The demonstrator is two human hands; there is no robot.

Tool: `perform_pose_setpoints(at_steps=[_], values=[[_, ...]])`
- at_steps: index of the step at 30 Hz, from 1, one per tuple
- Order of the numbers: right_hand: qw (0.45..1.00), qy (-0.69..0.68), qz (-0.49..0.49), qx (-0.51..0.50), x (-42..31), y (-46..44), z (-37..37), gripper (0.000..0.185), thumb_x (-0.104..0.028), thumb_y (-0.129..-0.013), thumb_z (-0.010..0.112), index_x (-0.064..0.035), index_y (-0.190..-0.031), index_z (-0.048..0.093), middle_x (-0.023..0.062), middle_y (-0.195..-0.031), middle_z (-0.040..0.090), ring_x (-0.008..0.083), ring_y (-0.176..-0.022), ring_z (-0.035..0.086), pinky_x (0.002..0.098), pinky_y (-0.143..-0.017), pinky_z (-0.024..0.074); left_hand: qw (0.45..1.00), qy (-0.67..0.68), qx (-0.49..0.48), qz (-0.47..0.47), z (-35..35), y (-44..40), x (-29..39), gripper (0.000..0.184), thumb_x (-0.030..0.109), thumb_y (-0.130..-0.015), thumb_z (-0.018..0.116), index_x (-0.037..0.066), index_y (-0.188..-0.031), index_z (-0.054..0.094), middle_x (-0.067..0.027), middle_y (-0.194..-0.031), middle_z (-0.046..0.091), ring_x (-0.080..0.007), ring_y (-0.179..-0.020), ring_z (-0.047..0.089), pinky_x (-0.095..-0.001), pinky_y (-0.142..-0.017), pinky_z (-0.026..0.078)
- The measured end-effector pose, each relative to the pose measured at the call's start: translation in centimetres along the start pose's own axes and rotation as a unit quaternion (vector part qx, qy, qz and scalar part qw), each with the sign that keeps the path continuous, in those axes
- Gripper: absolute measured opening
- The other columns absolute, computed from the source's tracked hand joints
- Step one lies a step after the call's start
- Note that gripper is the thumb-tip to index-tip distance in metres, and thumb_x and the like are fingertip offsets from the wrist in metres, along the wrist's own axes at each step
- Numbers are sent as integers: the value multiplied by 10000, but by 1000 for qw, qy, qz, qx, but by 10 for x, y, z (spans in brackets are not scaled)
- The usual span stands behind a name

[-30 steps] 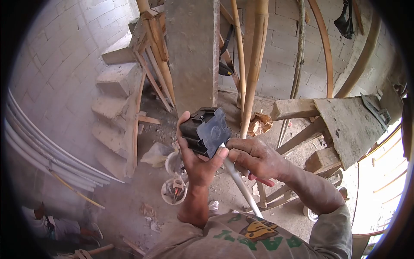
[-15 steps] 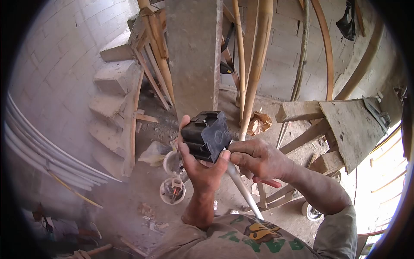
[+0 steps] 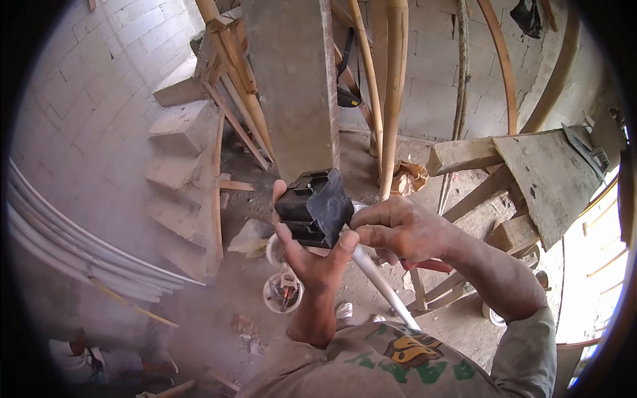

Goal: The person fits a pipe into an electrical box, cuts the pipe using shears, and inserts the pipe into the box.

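Note:
A black plastic electrical box (image 3: 325, 207) is gripped in my left hand (image 3: 312, 268), with the thumb on its near edge and the fingers round its far left side. My right hand (image 3: 408, 229) is closed against the box's right edge, index finger and thumb bunched there. A red-handled tool (image 3: 434, 265) pokes out under the right palm; its working end is hidden. From the box's lower right a white pipe (image 3: 385, 286) slants down toward my shirt, passing beneath the right hand. Whether the pipe is joined to the box I cannot tell.
Concrete steps (image 3: 179, 126) rise at the left, beside bundled white pipes (image 3: 99, 259). A concrete column (image 3: 292, 86) and bamboo poles (image 3: 393, 99) stand ahead. Below are a bucket with tools (image 3: 283, 292) and, at right, a board on timber (image 3: 547, 182). Another person's legs (image 3: 126, 363) show lower left.
Hands and box keep nearly the same hold, while the right hand has shifted slightly. The view has turned a little, so the surroundings sit differently in it.

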State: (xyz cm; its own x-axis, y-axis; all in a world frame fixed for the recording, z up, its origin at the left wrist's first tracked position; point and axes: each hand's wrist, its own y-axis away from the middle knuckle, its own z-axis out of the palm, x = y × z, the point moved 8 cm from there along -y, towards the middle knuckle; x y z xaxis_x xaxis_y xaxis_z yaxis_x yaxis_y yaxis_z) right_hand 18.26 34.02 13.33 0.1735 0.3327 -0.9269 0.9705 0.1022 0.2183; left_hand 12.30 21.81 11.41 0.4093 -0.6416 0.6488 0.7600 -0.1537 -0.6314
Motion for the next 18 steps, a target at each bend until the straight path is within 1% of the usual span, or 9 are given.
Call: perform_pose_setpoints(at_steps=[1, 4, 6, 8, 9, 11, 13, 16, 18], values=[[1000, -7, -8, 3, -1, 0, 0, 271, -257, -963, 563, -1, -987, 649, 28, -636, 557, 94, -514, 561, 262, -443, 439, 1000, -12, -20, 16, 2, -1, 1, 996, 142, -776, 795, -3, -1516, 145, -180, -1353, 435, -263, -1199, 517, -381, -988, 475], [999, -22, -23, 19, 1, 4, 0, 262, -248, -960, 565, -2, -1012, 638, 28, -657, 558, 93, -532, 565, 256, -447, 435, 991, 73, 17, 109, -1, -1, 1, 906, 329, -880, 705, -21, -1511, 159, -211, -1427, 365, -284, -1247, 488, -404, -1006, 463], [999, -15, -24, 33, 3, 5, -1, 275, -257, -961, 566, -1, -1042, 627, 33, -678, 565, 95, -546, 566, 255, -448, 433, 993, 12, 17, 115, -3, -1, 1, 868, 409, -922, 622, -39, -1507, 164, -214, -1467, 321, -291, -1273, 466, -415, -1022, 448], [998, -32, -26, 45, 5, 8, 1, 261, -222, -948, 570, 10, -1044, 642, 98, -739, 607, 152, -598, 604, 311, -494, 472, 995, -20, 16, 97, -1, -2, 2, 858, 451, -944, 576, -55, -1503, 167, -213, -1484, 303, -292, -1283, 457, -418, -1034, 435], [998, -40, -26, 51, 6, 10, 2, 255, -205, -942, 572, 15, -1044, 650, 131, -769, 629, 181, -624, 623, 339, -516, 492, 997, -21, 16, 74, 2, -2, 3, 858, 451, -946, 571, -61, -1502, 167, -211, -1482, 307, -288, -1281, 459, -417, -1039, 429], [993, -26, -89, 77, 10, 7, 1, 304, -269, -962, 566, 8, -1079, 616, 81, -773, 605, 129, -614, 594, 287, -505, 472, 998, -29, 18, 48, 5, -2, 2, 862, 449, -944, 571, -70, -1500, 167, -205, -1477, 316, -283, -1275, 462, -410, -1044, 421], [988, -19, -122, 88, 11, 7, -1, 326, -298, -974, 563, 3, -1093, 600, 57, -783, 595, 105, -622, 581, 264, -517, 467, 998, -37, 20, 43, 7, -2, 1, 870, 444, -937, 581, -74, -1498, 166, -199, -1471, 327, -279, -1270, 465, -398, -1045, 416], [986, -17, -138, 89, 11, 7, -3, 312, -289, -977, 564, 2, -1086, 602, 58, -798, 598, 108, -652, 583, 273, -566, 476, 997, -38, 46, 51, 7, -2, 1, 869, 434, -923, 595, -74, -1495, 183, -196, -1454, 349, -272, -1250, 479, -392, -1033, 424], [982, -12, -162, 101, 13, 5, -3, 302, -278, -978, 566, 3, -1082, 602, 57, -795, 600, 111, -663, 582, 282, -594, 476, 998, -39, 36, 30, 8, -3, -1, 860, 415, -910, 603, -78, -1488, 201, -189, -1457, 350, -274, -1246, 481, -393, -1028, 429]])
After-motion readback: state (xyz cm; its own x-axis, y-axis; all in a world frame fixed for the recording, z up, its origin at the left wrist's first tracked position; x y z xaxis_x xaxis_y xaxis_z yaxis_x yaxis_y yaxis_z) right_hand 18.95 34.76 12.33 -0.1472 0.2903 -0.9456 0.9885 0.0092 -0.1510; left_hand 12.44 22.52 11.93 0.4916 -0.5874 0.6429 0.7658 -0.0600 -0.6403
